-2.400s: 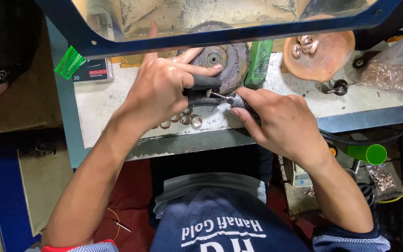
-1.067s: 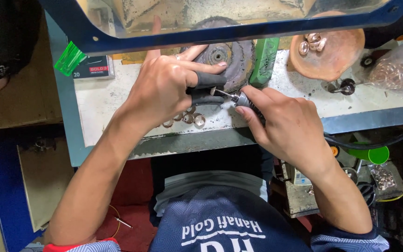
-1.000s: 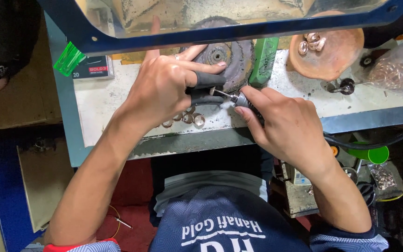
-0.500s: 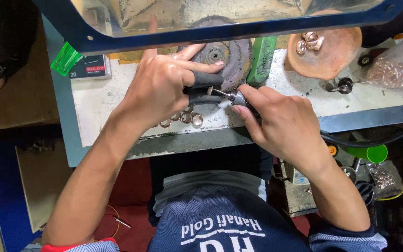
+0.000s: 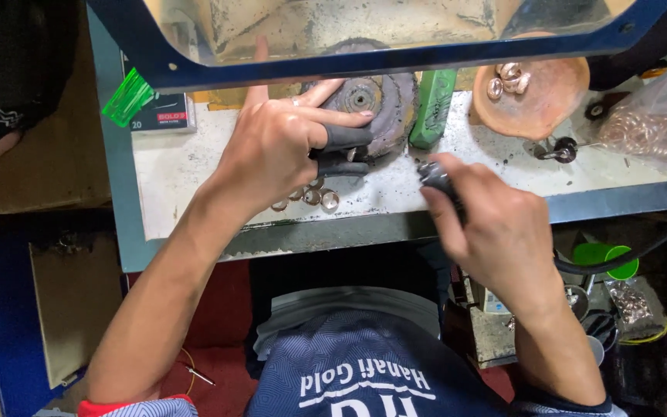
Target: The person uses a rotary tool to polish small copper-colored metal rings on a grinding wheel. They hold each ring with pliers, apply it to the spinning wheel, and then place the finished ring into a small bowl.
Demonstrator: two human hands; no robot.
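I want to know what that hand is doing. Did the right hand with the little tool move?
Yes. The right hand pulled back from the left hand, sliding right, away from the round brush wheel and now below the green bar.

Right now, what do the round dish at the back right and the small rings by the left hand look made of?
The dish looks like copper or copper-coated metal: dull orange-brown, matte. The small rings beside the left hand look like bare polished metal, pale and glinting; which metal I cannot tell.
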